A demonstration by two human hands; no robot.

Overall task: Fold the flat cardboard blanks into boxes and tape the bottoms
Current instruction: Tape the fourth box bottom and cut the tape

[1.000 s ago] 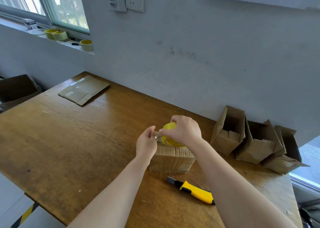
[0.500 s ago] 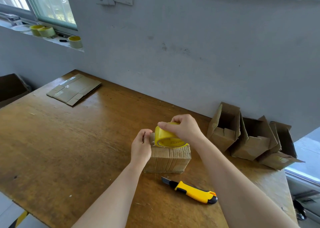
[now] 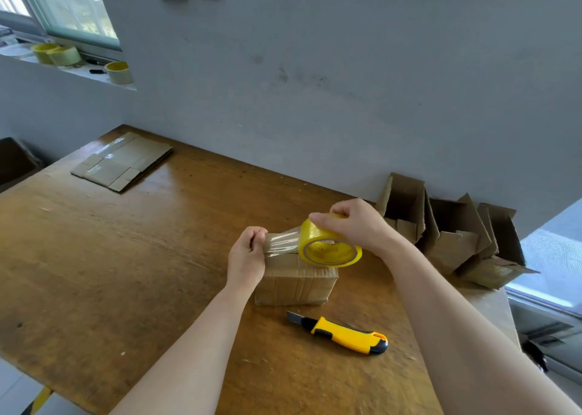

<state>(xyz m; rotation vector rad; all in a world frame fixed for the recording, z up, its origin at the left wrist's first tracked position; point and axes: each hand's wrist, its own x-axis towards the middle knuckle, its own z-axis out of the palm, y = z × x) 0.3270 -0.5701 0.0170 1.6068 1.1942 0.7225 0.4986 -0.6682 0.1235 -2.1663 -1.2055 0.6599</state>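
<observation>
Left hand (image 3: 247,257) pinches the free end of the clear tape strip (image 3: 282,241) between thumb and curled fingers. Right hand (image 3: 356,225) grips the yellow tape roll (image 3: 327,247) over its rim. The strip is stretched taut between them, just above the cardboard box (image 3: 296,282), which stands on the wooden counter (image 3: 126,273).

Handling, as judged:
- Film: thin, limp, sticky; likely to crease or cling if slackened. Hold at the end only.
- Roll: stiff, light ring; grip the outer rim.
- Corrugated board: light, semi-rigid; dents under hard pressure.

A yellow utility knife (image 3: 343,334) lies just in front of the box. The flat blanks (image 3: 122,161) lie well to its left, and open boxes (image 3: 453,235) stand to its right.
</observation>
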